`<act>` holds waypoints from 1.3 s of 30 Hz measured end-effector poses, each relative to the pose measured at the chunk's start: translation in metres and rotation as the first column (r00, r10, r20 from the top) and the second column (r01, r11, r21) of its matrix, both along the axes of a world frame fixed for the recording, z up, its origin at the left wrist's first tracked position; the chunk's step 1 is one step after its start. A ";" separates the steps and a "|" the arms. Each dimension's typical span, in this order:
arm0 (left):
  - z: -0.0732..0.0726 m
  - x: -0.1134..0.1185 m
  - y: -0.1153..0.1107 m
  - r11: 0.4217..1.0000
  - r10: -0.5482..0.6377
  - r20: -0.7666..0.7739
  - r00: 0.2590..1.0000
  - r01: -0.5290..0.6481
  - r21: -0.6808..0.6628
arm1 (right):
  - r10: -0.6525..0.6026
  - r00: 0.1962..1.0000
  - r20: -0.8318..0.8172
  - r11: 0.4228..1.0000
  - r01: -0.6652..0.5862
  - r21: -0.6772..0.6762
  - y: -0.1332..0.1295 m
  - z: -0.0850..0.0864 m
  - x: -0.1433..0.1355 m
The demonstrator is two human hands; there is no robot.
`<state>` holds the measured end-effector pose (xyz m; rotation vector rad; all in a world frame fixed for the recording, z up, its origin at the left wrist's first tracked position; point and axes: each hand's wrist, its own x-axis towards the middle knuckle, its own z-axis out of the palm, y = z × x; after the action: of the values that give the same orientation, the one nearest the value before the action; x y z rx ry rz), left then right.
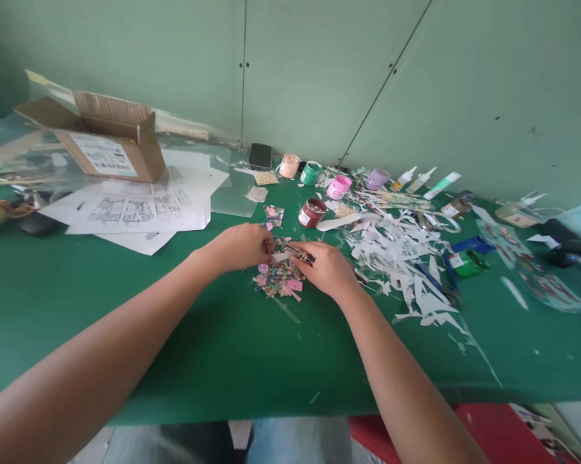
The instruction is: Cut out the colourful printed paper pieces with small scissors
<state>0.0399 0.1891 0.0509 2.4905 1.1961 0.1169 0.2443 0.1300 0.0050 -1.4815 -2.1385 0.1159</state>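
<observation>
My right hand [326, 265] is closed around a silvery metal hole punch [300, 252], whose jaws point left. Facing it, my left hand [244, 247] pinches a small paper piece [280, 256] at the punch's jaws; the fingers hide part of it. Directly below both hands lies a pile of small colourful paper cutouts [281, 283], some pink. Just beyond my fingers, a patterned cutout [273, 215] lies on the green table [232, 361].
An open cardboard box [116, 145] stands on printed sheets [135, 206] at the back left. Paint jars, among them a brown jar [312, 212] and a pink jar [339, 187], stand behind my hands. White paper scraps [396, 251] spread right, near a green jar [469, 263].
</observation>
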 end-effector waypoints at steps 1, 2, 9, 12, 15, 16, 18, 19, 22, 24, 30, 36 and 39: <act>-0.001 0.000 0.000 1.000 -0.012 0.015 1.000 0.012 0.002 | 0.004 1.000 0.023 1.000 -0.004 -0.001 0.000 0.000 -0.001; -0.002 -0.001 0.001 1.000 -0.023 0.030 0.999 0.023 0.013 | 0.007 0.999 0.045 1.000 -0.007 -0.001 0.000 0.000 -0.001; -0.004 -0.009 0.011 0.998 -0.034 0.138 0.990 0.027 0.054 | 0.003 1.000 -0.007 0.999 -0.004 -0.031 -0.002 0.004 -0.003; 0.000 -0.011 0.013 0.997 0.009 0.119 0.993 -0.018 0.076 | -0.033 0.999 0.028 0.995 0.035 -0.095 -0.004 0.007 -0.004; 0.003 -0.010 0.010 0.999 -0.019 0.012 1.000 0.018 0.034 | -0.054 0.997 0.053 0.991 0.060 -0.116 -0.006 0.008 -0.005; 0.004 -0.008 0.008 0.999 -0.024 -0.024 0.999 0.025 0.033 | -0.057 0.997 0.054 0.991 0.063 -0.115 -0.005 0.008 -0.005; 0.003 -0.006 0.005 0.999 -0.025 -0.067 0.997 0.028 0.044 | -0.060 0.997 0.054 0.991 0.066 -0.116 -0.005 0.006 -0.005; 0.002 -0.005 0.004 0.999 -0.020 -0.069 0.997 0.023 0.049 | -0.063 0.996 0.055 0.991 0.069 -0.116 -0.004 0.006 -0.005; -0.002 -0.005 0.005 1.000 -0.027 -0.014 1.000 0.027 0.010 | -0.066 0.996 0.066 0.991 0.073 -0.108 -0.003 0.006 -0.006; -0.006 -0.006 0.008 0.999 -0.043 0.047 0.998 0.044 -0.021 | -0.066 0.995 0.078 0.992 0.074 -0.102 -0.003 0.006 -0.006; -0.007 -0.006 0.010 0.992 -0.074 0.235 0.969 0.096 -0.086 | -0.056 0.998 -0.002 0.997 0.055 -0.045 -0.002 0.004 -0.002; 0.000 -0.001 0.009 0.984 -0.034 0.494 0.869 0.117 -0.138 | -0.052 0.978 -0.201 0.995 0.034 -0.096 -0.002 0.005 0.002; -0.002 0.001 0.010 0.975 0.027 0.651 0.759 0.124 -0.186 | -0.073 0.925 -0.373 0.992 0.030 -0.120 -0.004 0.008 0.002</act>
<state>0.0409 0.1988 0.0494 2.0063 0.7835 0.7358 0.2466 0.1261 0.0132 -1.4401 -1.8048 0.4712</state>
